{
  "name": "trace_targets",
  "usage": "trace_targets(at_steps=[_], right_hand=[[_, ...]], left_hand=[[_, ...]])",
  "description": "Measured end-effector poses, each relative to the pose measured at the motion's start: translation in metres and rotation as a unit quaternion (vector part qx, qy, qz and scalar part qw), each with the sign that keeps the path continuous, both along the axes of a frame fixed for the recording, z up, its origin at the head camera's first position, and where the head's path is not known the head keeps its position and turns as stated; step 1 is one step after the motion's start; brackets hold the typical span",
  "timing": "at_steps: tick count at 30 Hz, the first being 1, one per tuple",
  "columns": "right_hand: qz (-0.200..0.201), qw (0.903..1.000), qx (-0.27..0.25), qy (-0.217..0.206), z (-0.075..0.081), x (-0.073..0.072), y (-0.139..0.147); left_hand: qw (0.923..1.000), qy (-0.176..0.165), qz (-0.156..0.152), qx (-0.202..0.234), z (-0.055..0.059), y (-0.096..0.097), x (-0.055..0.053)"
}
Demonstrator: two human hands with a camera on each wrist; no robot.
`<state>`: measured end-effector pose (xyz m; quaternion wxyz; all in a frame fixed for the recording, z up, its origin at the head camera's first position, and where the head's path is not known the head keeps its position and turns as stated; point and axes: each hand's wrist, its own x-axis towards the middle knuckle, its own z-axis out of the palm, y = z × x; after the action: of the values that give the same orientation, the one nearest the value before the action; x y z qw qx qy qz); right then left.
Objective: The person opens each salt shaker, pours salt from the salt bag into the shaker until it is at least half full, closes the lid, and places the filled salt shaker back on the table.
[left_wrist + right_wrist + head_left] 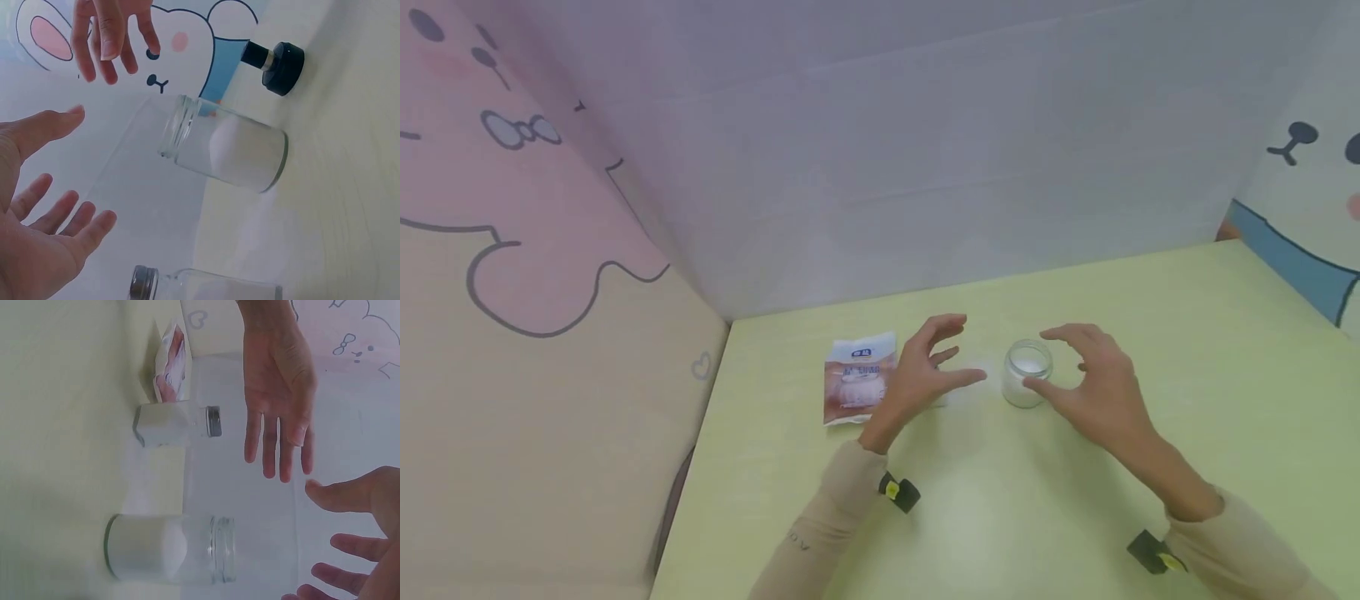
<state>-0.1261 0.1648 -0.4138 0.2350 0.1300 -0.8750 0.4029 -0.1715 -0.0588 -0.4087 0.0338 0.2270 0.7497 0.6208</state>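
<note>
A clear glass jar [1026,375] with no lid, partly filled with white powder, stands upright on the table. My right hand [1097,383] is raised just right of it, its thumb overlapping the jar in the head view; the right wrist view shows the fingers apart from the glass jar [172,548]. To the jar's left, my left hand [925,362] hovers with fingers spread and holds nothing. Beneath it, mostly hidden in the head view, stands a smaller capped glass bottle [169,422] of white powder. A printed bag [859,379] lies left of that hand.
A black piece [284,67] with a broad round base and narrower stem sits on the table beyond the jar; the head view does not show it. A pale wall [925,167] rises behind the yellow-green table [970,517], with cartoon-printed panels at both sides.
</note>
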Motion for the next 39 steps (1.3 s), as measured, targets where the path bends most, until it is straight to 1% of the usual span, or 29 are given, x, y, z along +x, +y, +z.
trace_targets(at_steps=[5, 9, 13, 16, 18, 20, 23, 26, 30, 33, 36, 39], right_hand=[[-0.033, 0.999, 0.018, -0.025, -0.007, 0.005, 0.02], [-0.05, 0.9963, 0.033, -0.062, -0.016, 0.009, 0.036], [-0.057, 0.9925, 0.048, -0.097, -0.03, 0.01, 0.048], [-0.062, 0.9863, 0.063, -0.139, -0.041, 0.009, 0.056], [-0.061, 0.9798, 0.074, -0.176, -0.048, 0.009, 0.061], [-0.053, 0.9736, 0.082, -0.207, -0.056, 0.008, 0.064], [-0.032, 0.9681, 0.084, -0.234, -0.067, 0.007, 0.068], [-0.02, 0.9684, 0.078, -0.236, -0.076, 0.006, 0.07], [-0.017, 0.9689, 0.073, -0.236, -0.084, 0.004, 0.071], [-0.016, 0.9685, 0.074, -0.237, -0.089, 0.002, 0.07], [-0.016, 0.969, 0.072, -0.236, -0.093, 0.001, 0.068], [-0.017, 0.9703, 0.067, -0.232, -0.095, 0.0, 0.066]], left_hand=[[1.0, -0.006, 0.004, 0.003, -0.028, 0.012, -0.014], [0.9997, -0.023, -0.004, 0.002, -0.04, 0.023, -0.016], [0.9991, -0.04, -0.011, -0.005, -0.054, 0.032, -0.019], [0.9986, -0.05, -0.012, -0.01, -0.065, 0.038, -0.021], [0.9983, -0.057, -0.011, -0.01, -0.071, 0.042, -0.022], [0.9978, -0.065, -0.009, -0.007, -0.075, 0.045, -0.023], [0.9972, -0.075, -0.005, 0.0, -0.08, 0.05, -0.024], [0.9969, -0.078, 0.001, -0.002, -0.083, 0.054, -0.026], [0.9966, -0.081, 0.014, -0.012, -0.087, 0.055, -0.026], [0.9959, -0.086, 0.021, -0.017, -0.091, 0.056, -0.026], [0.9956, -0.089, 0.022, -0.017, -0.095, 0.058, -0.025], [0.996, -0.083, 0.027, -0.017, -0.1, 0.061, -0.025]])
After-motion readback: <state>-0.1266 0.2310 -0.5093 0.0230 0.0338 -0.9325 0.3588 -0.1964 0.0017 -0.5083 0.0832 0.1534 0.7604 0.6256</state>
